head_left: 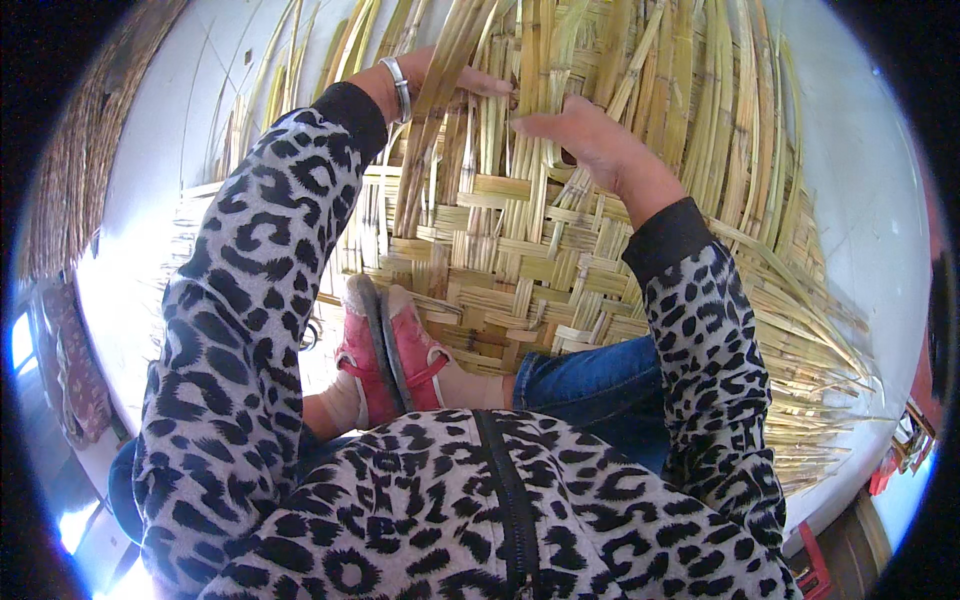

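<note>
A half-woven mat (500, 270) of flat, split cane or reed strips lies in front of me, yellow-green and tan with dark joints. Its lower part is a tight weave; long loose ends run off at the far side. My left hand (432, 72), a silver bangle at the wrist, is partly hidden behind a raised bundle of strips (430, 125), which it holds up across itself. Its visible fingers stretch to the right. Facing it, my right hand (590, 140) bends in around an upright strip (534, 70), one digit pointing left. Its other fingertips are hidden underneath.
Loose strip ends (790, 390) fan out on the right over a pale floor (875, 230). My feet in red shoes (385, 360) rest against the mat's near edge. A bundle of brown stalks (85, 140) stands far left. Red objects (885, 475) lie at the right rim.
</note>
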Motion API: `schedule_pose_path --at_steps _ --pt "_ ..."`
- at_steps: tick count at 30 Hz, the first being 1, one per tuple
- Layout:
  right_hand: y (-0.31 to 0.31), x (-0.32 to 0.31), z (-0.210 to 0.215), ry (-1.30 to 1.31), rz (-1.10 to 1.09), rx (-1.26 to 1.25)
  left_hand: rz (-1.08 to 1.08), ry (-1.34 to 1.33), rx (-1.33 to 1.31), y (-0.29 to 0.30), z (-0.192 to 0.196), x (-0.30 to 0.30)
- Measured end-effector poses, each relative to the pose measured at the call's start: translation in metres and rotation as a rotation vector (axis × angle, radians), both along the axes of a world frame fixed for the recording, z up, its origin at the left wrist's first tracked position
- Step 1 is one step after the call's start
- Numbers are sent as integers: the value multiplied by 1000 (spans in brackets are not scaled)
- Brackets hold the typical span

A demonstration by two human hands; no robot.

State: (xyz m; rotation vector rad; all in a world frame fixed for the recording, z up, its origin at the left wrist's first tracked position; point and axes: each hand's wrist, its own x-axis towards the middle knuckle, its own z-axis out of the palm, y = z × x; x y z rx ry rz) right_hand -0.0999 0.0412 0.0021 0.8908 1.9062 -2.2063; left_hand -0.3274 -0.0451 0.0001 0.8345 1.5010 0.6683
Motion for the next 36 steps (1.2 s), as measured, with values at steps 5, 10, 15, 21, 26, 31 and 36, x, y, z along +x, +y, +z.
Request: schedule_pose_path --at_steps 5,10,15,21,26,31,36 --pt "-1 0 2 16 20 -17 -16 20 -60 1 -1 -2" --pt "-2 0 5 -2 86 -42 0 -131 -45 -3 -3 -9" --pt "0 1 2 3 121 3 -47 -134 65 -5 6 -2" --pt "0 -2 4 -73 174 104 -184 -272 82 -9 47 4" --pt "-6 -4 13 -92 134 287 25 40 170 -10 24 5" --pt "-10 -11 8 -152 124 377 469 -78 272 -14 15 -30" --pt "-10 -17 8 -190 171 396 1034 1106 634 -63 50 -18"
